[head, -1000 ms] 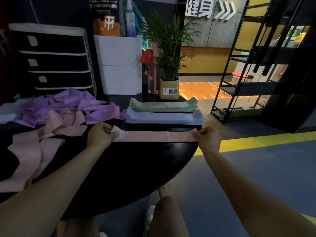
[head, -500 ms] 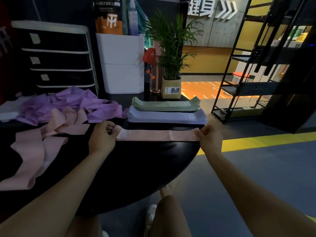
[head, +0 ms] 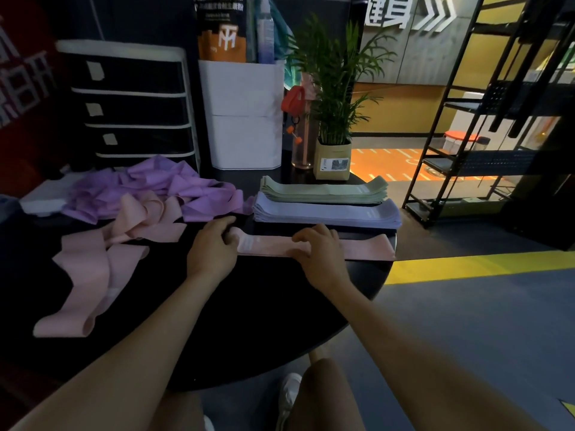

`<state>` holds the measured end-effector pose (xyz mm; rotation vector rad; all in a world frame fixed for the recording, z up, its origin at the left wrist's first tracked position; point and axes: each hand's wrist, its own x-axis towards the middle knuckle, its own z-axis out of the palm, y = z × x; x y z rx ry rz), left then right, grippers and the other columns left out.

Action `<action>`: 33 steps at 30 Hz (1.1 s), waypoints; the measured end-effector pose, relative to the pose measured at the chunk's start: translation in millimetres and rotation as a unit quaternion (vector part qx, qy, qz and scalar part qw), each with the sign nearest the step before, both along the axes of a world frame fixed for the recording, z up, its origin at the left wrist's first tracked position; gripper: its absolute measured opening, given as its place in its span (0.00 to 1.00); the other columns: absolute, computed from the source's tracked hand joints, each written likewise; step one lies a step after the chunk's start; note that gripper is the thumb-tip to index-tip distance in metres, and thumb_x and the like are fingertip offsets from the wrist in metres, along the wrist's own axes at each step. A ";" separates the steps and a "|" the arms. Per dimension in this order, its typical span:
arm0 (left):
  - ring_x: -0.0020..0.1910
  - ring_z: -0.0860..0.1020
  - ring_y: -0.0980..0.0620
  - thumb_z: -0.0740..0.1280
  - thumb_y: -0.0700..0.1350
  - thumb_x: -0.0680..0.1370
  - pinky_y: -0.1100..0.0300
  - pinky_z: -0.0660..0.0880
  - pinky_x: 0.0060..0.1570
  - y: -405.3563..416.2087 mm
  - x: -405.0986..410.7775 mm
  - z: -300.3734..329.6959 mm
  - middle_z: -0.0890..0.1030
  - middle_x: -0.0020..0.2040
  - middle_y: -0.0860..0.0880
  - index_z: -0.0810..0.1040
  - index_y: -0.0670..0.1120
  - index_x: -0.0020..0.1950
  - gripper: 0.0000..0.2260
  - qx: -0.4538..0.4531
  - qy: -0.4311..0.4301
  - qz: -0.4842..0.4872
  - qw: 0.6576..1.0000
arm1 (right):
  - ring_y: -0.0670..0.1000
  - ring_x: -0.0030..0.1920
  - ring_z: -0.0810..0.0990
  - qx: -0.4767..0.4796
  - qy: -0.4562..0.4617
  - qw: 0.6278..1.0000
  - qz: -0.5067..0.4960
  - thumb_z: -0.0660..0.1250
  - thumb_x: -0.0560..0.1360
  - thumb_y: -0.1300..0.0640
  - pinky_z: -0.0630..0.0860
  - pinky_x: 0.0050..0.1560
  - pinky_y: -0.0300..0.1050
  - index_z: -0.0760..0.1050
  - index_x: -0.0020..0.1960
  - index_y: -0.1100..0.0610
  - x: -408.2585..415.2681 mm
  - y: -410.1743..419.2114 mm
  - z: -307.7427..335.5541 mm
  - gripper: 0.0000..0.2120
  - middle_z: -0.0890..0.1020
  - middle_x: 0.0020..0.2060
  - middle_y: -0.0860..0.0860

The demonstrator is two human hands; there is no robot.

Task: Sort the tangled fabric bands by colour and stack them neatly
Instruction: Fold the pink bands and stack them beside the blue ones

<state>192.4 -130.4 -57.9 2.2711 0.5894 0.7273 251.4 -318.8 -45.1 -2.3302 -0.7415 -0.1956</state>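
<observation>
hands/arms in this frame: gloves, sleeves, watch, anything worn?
Nothing worn that shows. The left hand and right hand are bare, no gloves, and no rings can be made out in the dim light. Both forearms are bare up to the frame edge: no sleeves, watch or wristband visible.

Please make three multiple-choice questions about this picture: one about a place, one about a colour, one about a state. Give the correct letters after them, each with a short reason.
1. Where does the green stack lie?
A. behind the lavender stack
B. on the floor
C. inside a drawer

2. What colour is the flat band under both hands?
A. green
B. pink
C. white

3. How do the purple bands by the drawer unit lie?
A. folded in a neat stack
B. hung on the rack
C. in a loose tangle

Answers:
1 A: it lies just beyond the lavender stack, toward the plant pot.
2 B: the pink band lies flat; the left hand holds its end and the right hand presses its middle.
3 C: the purple bands are heaped and twisted.
</observation>
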 end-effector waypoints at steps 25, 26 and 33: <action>0.54 0.75 0.53 0.66 0.37 0.75 0.64 0.68 0.54 15.1 -48.8 20.9 0.77 0.58 0.48 0.77 0.44 0.58 0.12 -0.014 -0.042 -0.015 0.999 | 0.54 0.58 0.70 -0.029 -0.037 0.999 0.027 0.67 0.75 0.55 0.66 0.57 0.44 0.78 0.56 0.55 -14.1 12.8 2.7 0.11 0.75 0.57 0.51; 0.53 0.74 0.54 0.66 0.37 0.75 0.65 0.67 0.53 20.3 -57.8 23.5 0.77 0.57 0.48 0.77 0.44 0.58 0.12 -0.005 -0.044 -0.012 0.999 | 0.54 0.58 0.70 -0.026 -0.030 0.999 0.038 0.68 0.75 0.56 0.65 0.56 0.43 0.78 0.57 0.55 -19.1 21.1 4.9 0.11 0.75 0.57 0.52; 0.54 0.75 0.50 0.65 0.39 0.75 0.60 0.70 0.51 57.8 -123.7 34.1 0.75 0.53 0.49 0.78 0.44 0.54 0.09 0.076 -0.004 0.040 0.996 | 0.57 0.55 0.74 0.002 -0.001 0.990 0.140 0.70 0.73 0.57 0.70 0.57 0.46 0.79 0.56 0.56 -67.6 101.2 15.9 0.12 0.76 0.53 0.55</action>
